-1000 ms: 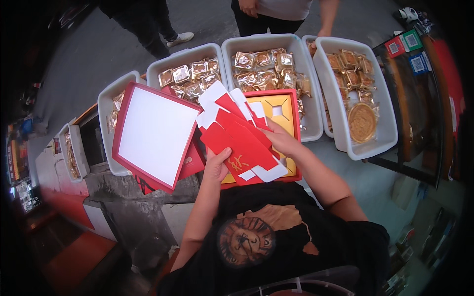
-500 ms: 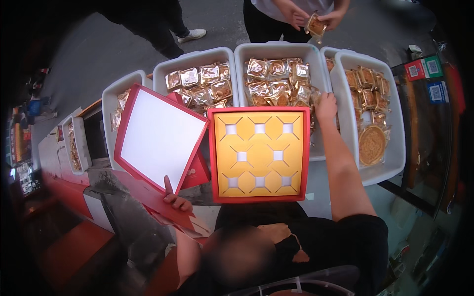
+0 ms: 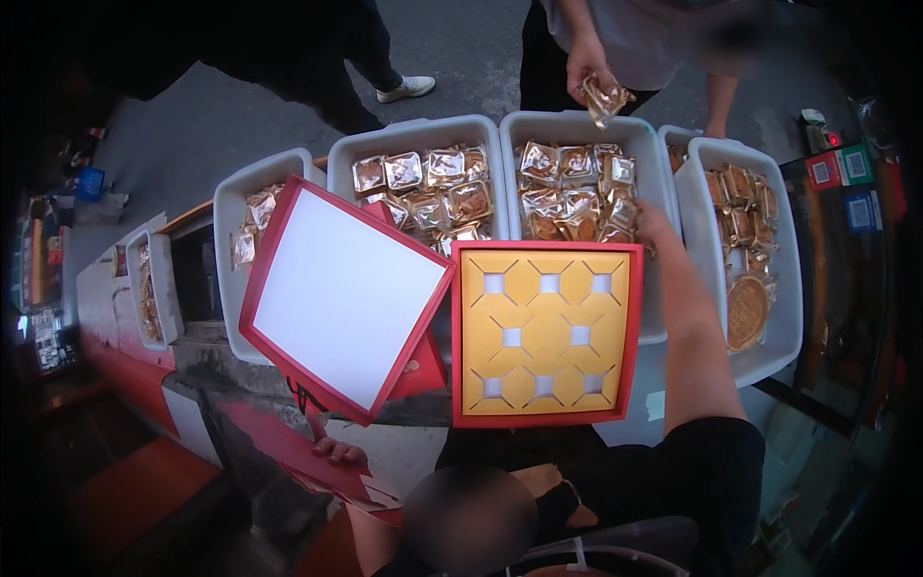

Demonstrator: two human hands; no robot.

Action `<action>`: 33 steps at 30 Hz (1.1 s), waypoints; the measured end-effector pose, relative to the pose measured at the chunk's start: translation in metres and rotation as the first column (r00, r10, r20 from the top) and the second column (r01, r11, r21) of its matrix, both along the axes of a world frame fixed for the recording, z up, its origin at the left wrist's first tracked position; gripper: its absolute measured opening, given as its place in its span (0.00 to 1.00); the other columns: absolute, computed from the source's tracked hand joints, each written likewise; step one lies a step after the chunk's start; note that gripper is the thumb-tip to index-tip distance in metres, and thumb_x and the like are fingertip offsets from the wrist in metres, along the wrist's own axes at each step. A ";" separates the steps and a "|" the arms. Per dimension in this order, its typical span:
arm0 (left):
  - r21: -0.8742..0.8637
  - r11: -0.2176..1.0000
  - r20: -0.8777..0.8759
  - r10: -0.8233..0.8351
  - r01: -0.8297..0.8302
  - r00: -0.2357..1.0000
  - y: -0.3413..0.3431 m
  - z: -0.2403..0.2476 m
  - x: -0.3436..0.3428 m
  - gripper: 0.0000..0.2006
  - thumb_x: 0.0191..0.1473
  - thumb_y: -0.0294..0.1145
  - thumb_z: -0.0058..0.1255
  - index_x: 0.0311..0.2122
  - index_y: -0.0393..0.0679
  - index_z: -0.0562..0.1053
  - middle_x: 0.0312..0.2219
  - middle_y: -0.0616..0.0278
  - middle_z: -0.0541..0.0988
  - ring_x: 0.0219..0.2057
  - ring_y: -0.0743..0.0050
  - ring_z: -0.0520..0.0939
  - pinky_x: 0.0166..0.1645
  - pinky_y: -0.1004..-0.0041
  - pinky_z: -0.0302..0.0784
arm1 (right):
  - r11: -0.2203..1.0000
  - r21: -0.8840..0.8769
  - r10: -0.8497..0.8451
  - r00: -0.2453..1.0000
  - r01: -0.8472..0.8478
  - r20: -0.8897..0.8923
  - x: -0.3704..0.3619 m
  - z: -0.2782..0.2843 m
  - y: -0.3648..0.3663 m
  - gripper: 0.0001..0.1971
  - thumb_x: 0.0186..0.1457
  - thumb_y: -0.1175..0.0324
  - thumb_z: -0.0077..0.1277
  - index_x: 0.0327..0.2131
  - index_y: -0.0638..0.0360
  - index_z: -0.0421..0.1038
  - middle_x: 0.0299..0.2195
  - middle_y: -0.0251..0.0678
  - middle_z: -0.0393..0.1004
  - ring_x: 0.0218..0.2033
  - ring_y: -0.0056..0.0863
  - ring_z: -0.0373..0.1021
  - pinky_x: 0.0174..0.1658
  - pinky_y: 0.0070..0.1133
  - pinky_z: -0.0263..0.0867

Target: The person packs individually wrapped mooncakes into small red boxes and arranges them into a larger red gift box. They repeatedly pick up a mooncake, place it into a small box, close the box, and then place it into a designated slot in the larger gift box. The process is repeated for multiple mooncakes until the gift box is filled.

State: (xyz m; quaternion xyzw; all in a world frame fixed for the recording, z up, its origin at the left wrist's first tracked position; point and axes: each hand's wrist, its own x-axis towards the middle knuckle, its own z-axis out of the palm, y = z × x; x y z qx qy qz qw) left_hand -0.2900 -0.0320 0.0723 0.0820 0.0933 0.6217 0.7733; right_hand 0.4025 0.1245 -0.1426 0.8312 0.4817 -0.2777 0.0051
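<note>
My left hand [image 3: 338, 452] is closed on a flat, folded red paper bag [image 3: 279, 438], low on the left; a dark cord shows near it. Just above lies a red box lid [image 3: 332, 293], its white inside facing up, tilted over another red piece [image 3: 423, 370]. To the right, a square red gift box [image 3: 635, 337] holds a yellow insert [image 3: 546, 308] with slits and several white square openings. Past that box my right hand [image 3: 654, 226] reaches into a grey-white tub, fingers curled down at the wrapped mooncakes [image 3: 577, 202]; its fingertips are hidden.
Several pale tubs stand in a row, with wrapped mooncakes in the left-centre tub [image 3: 423, 188]. A large round pastry [image 3: 747, 313] lies in the right tub [image 3: 784, 288]. Across the row, another person's hand [image 3: 586, 69] holds a wrapped mooncake [image 3: 604, 100]. A second person's shoe [image 3: 407, 88] shows behind.
The view has shifted, so the boxes and tubs appear farther right and lower. The lid sits apart from my left hand's fingers now. Across the row, the other person's two hands have separated.
</note>
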 end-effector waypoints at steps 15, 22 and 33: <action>-0.163 0.976 -0.096 0.134 -0.148 0.986 -0.004 0.014 -0.043 0.40 0.60 0.46 0.47 0.68 0.54 0.38 0.46 0.60 0.76 0.42 0.63 0.78 0.50 0.62 0.69 | 0.993 -0.072 -0.079 0.985 0.090 0.151 -0.218 0.053 0.170 0.48 0.37 0.71 0.61 0.64 0.37 0.49 0.67 0.38 0.39 0.65 0.60 0.37 0.59 0.38 0.59; -0.172 0.980 -0.023 0.100 -0.102 0.995 0.004 -0.010 -0.072 0.38 0.60 0.48 0.45 0.68 0.54 0.39 0.47 0.59 0.75 0.43 0.63 0.77 0.54 0.59 0.65 | 0.944 0.326 0.007 0.992 -0.048 0.125 -0.149 0.021 0.155 0.31 0.38 0.72 0.58 0.52 0.51 0.69 0.60 0.42 0.56 0.59 0.48 0.57 0.59 0.33 0.60; -0.101 0.995 0.067 -0.020 0.027 0.998 0.070 -0.070 -0.064 0.36 0.59 0.44 0.45 0.67 0.49 0.43 0.42 0.68 0.78 0.37 0.75 0.79 0.69 0.50 0.29 | 0.305 0.781 0.939 0.310 -0.545 -0.151 -0.460 0.185 0.059 0.22 0.40 0.76 0.59 0.43 0.50 0.69 0.54 0.34 0.61 0.62 0.41 0.51 0.51 0.34 0.66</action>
